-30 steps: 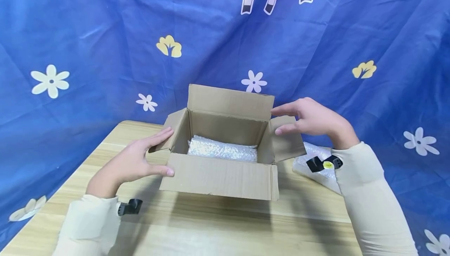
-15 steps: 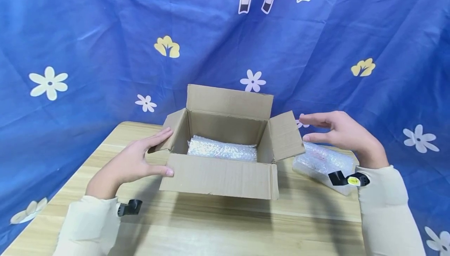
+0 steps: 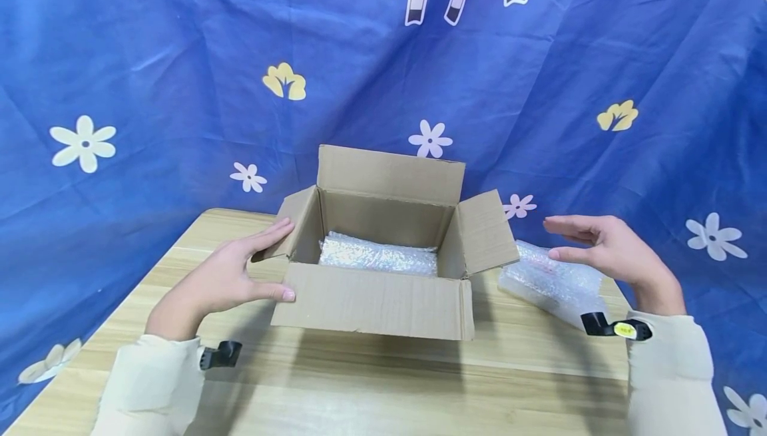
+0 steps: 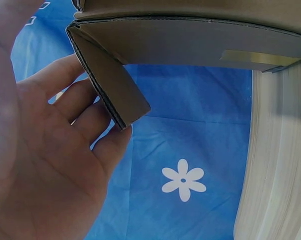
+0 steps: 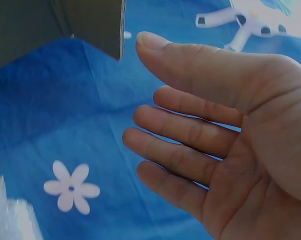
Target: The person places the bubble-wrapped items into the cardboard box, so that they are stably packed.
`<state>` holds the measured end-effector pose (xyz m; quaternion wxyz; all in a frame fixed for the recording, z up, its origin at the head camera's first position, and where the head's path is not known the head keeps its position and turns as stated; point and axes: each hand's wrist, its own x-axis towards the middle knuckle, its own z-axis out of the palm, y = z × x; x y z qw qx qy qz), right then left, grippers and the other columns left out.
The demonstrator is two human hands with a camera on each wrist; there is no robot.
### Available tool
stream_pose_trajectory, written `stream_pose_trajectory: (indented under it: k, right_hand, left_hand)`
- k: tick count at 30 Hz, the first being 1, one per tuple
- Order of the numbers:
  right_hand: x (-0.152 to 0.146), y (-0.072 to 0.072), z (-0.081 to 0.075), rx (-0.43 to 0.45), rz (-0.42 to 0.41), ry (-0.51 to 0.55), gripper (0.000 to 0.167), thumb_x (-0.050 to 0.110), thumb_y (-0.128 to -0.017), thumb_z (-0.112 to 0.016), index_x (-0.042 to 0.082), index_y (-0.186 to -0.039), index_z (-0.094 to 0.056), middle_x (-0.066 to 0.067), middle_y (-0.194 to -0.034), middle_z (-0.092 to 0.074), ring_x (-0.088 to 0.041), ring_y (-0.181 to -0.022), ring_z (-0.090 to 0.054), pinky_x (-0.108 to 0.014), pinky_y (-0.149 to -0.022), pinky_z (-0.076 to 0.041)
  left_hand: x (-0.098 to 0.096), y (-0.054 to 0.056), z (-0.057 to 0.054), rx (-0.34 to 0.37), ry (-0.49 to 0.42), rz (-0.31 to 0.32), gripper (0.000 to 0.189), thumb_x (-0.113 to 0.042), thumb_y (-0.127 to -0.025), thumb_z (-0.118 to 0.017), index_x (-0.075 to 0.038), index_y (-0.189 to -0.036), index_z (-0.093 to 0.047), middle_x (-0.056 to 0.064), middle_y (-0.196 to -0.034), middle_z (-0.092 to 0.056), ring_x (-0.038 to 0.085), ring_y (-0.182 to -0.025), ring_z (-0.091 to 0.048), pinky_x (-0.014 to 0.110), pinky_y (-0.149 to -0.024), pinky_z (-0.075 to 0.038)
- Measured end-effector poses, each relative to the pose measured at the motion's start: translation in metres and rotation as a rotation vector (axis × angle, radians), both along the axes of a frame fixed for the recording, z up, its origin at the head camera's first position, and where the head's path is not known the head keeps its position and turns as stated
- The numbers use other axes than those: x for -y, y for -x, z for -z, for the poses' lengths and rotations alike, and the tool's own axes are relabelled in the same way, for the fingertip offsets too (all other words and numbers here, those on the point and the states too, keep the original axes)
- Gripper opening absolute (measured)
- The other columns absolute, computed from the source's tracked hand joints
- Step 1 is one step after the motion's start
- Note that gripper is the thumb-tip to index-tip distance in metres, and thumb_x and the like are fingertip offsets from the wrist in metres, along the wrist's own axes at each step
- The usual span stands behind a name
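Observation:
An open cardboard box point(image 3: 371, 299) with its flaps spread stands on the table, a bubble-wrapped item point(image 3: 379, 254) lying inside. My left hand point(image 3: 224, 276) rests at its left front corner, fingers on the left flap point(image 4: 110, 82) and thumb on the front flap. In the left wrist view the flap partly hides the fingers. To the right of the box, my right hand point(image 3: 611, 253) hovers with relaxed fingers, holding nothing. Below and left of it, a bubble-wrapped package point(image 3: 551, 283) lies on the table; its corner shows in the right wrist view.
The wooden table point(image 3: 353, 389) ends at a blue curtain point(image 3: 371, 56) printed with flowers, close behind the box. The box's right flap point(image 3: 488, 233) sticks outward, near the package. Small black camera mounts point(image 3: 222, 355) sit on both cuffs.
My right hand has left the box's right flap and moved right and down, above the bubble-wrapped package's right side. The left hand and the box have stayed in place.

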<state>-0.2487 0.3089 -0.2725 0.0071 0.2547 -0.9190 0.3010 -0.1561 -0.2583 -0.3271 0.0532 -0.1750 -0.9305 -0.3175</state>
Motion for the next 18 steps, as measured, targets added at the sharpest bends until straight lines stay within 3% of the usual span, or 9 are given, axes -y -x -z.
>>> stream_pose_trajectory:
  k: [3,5,9,13,18]
  right_hand:
    - [-0.010,0.000,0.009,0.028,0.033,0.029,0.058,0.028,-0.089,-0.078,0.003,-0.138,-0.060,-0.016,-0.132,-0.062,-0.003,-0.113,-0.060,-0.013,-0.083,-0.050]
    - [-0.015,0.001,0.016,0.051,0.046,0.046,0.058,0.027,-0.090,-0.078,0.001,-0.138,-0.059,-0.017,-0.133,-0.061,0.003,-0.111,-0.059,-0.014,-0.083,-0.051]
    - [-0.025,0.003,0.029,0.085,0.070,0.040,0.058,0.028,-0.090,-0.077,-0.001,-0.137,-0.059,-0.019,-0.132,-0.061,-0.018,-0.116,-0.062,-0.014,-0.084,-0.051]
    - [-0.035,0.003,0.040,0.113,0.108,0.013,0.059,0.032,-0.091,-0.076,0.000,-0.138,-0.058,-0.020,-0.132,-0.061,-0.040,-0.122,-0.056,-0.014,-0.084,-0.050]
    - [-0.045,0.003,0.056,0.169,0.148,0.021,0.063,0.032,-0.091,-0.076,-0.001,-0.140,-0.056,-0.021,-0.133,-0.060,-0.043,-0.124,-0.054,-0.016,-0.084,-0.050]
  left_hand:
    - [0.000,0.000,0.000,0.001,-0.003,0.004,0.109,-0.054,-0.070,-0.087,-0.020,-0.158,-0.033,0.007,-0.160,-0.030,0.036,-0.144,-0.029,0.062,-0.109,-0.029]
    - [0.001,0.000,0.000,0.001,-0.003,0.003,0.109,-0.055,-0.070,-0.087,-0.020,-0.158,-0.034,0.007,-0.160,-0.030,0.036,-0.144,-0.030,0.062,-0.109,-0.029]
    - [0.001,0.000,0.001,0.000,0.004,-0.004,0.109,-0.056,-0.070,-0.087,-0.021,-0.158,-0.033,0.007,-0.160,-0.031,0.036,-0.144,-0.030,0.062,-0.109,-0.030]
    - [0.001,0.000,0.001,0.002,0.008,-0.004,0.110,-0.056,-0.070,-0.086,-0.021,-0.158,-0.033,0.007,-0.161,-0.030,0.037,-0.144,-0.030,0.062,-0.109,-0.030]
    - [0.001,0.000,0.001,0.005,0.004,-0.002,0.110,-0.057,-0.069,-0.086,-0.020,-0.158,-0.032,0.007,-0.161,-0.029,0.037,-0.144,-0.030,0.062,-0.109,-0.029]
